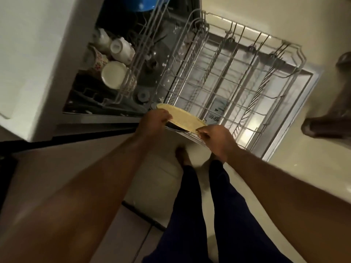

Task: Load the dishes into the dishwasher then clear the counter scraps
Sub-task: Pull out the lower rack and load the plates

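A yellow plate (183, 118) is held tilted over the near corner of the pulled-out lower rack (214, 59) of the dishwasher. Its rim is pinched on one side by the left hand (153, 121), fingers curled over the top, and on the opposite side by the right hand (216, 138). Something dark is glimpsed beneath it and cannot be identified. White mugs (121, 49) and a cream bowl (113, 74) are seen in the upper rack (133, 59). The plate is judged stiff, light, possibly breakable and slick if wet, best taken by opposite rims.
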